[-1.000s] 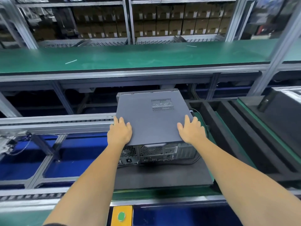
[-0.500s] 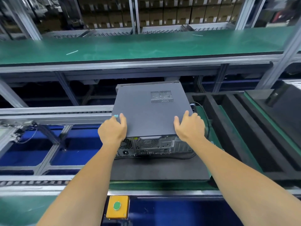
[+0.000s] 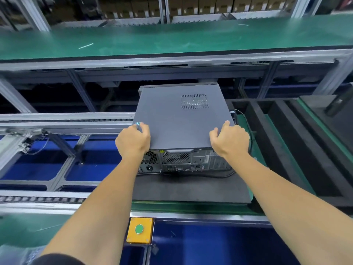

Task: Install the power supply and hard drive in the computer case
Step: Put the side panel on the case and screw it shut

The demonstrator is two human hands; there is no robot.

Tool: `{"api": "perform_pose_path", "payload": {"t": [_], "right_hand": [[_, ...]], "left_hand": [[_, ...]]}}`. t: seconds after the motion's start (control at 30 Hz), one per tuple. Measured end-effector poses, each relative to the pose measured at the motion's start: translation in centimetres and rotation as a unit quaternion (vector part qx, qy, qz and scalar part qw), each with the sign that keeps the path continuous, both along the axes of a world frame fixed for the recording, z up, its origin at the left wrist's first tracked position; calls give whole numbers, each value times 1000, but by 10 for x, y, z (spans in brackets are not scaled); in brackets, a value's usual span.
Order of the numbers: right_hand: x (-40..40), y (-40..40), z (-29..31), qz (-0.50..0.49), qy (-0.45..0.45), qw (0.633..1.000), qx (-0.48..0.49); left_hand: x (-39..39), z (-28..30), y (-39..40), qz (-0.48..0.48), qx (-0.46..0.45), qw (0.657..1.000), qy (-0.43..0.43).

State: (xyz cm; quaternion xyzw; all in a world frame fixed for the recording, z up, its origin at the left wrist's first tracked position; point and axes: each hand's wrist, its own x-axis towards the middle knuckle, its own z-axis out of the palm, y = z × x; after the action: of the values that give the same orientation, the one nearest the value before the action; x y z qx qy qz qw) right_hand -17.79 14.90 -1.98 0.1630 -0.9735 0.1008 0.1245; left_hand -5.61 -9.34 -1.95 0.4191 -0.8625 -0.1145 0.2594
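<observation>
While both hands, left hand [image 3: 132, 140] and right hand [image 3: 229, 140], curl over the computer case [image 3: 181, 119] lid's near corners, a black cable [image 3: 242, 119] lies at the foam mat's [image 3: 191, 186] right edge.

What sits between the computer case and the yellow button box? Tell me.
In the head view, a dark foam mat under the computer case fills most of the stretch, then a green strip and a metal rail come before the yellow button box.

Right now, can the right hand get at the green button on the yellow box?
Probably yes: the right hand grips the computer case, but nothing covers the green button, near the body.
</observation>
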Motion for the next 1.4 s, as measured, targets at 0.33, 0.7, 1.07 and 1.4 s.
{"api": "perform_pose_path", "payload": {"t": [0.33,0.7,1.07,1.4], "right_hand": [[13,15,12,32,-169,985,18],[11,61,30,156,-262,950,-70],[2,61,27,139,-261,954,-49],[22,74,23,132,-309,932,-137]], "left_hand": [[39,9,-6,-158,165,968,-103],[76,1,-13,-198,385,895,109],[75,-2,-23,-188,329,922,83],[86,-8,-9,-166,411,878,178]]}}
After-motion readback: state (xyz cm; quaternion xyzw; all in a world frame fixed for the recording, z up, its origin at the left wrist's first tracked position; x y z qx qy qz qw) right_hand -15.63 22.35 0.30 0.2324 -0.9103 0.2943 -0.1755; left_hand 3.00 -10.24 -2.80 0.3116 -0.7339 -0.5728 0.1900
